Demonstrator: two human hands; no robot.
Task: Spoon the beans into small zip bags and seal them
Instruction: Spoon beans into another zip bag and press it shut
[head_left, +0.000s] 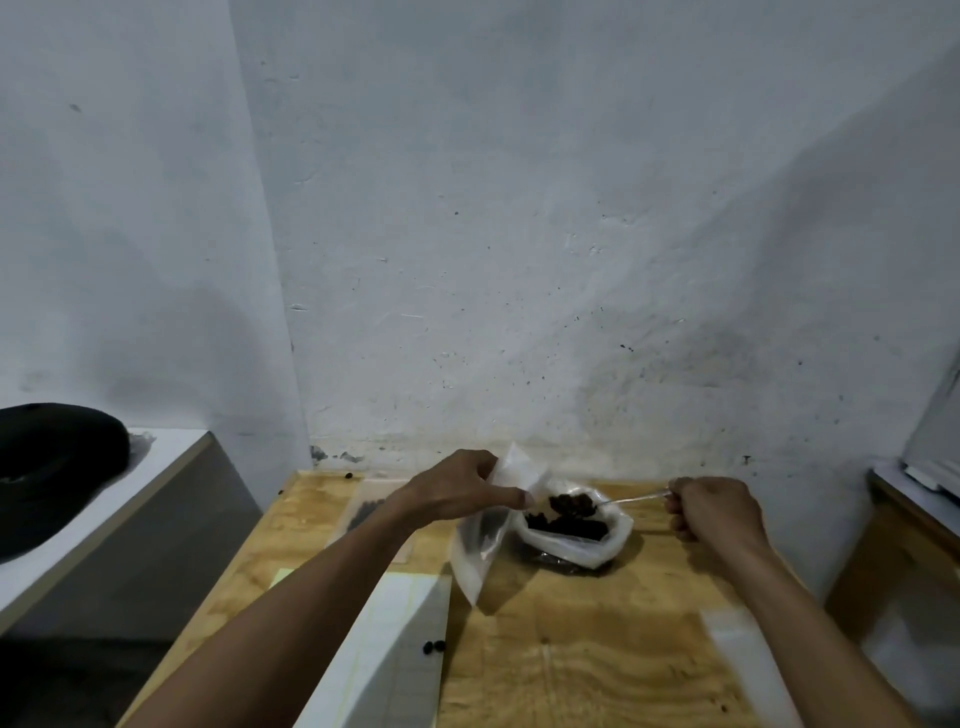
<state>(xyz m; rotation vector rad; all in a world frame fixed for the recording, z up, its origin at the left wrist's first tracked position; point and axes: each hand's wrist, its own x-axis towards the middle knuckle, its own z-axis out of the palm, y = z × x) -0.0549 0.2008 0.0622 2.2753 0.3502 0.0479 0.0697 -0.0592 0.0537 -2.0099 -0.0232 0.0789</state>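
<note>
- Clear plastic spoon (631, 499), lying nearly level, handle to the right, bowl to the left and heaped with dark beans (571, 503).
- Right hand (714, 512) knuckles up, fingers curled, pinching the handle's end.
- Spoon's bowl hovers over the big bag (576, 540) of beans, just beside the zip bag (480, 535).
- Zip bag hangs long axis upright, mouth up.
- Left hand (462, 488) reaches in from the left, fingers pinching its top edge.
- All above the plywood table (597, 649).

Both hands raised ahead: left hand (460, 491) pinching, right hand (714, 506) fisted, forearms bare.
</note>
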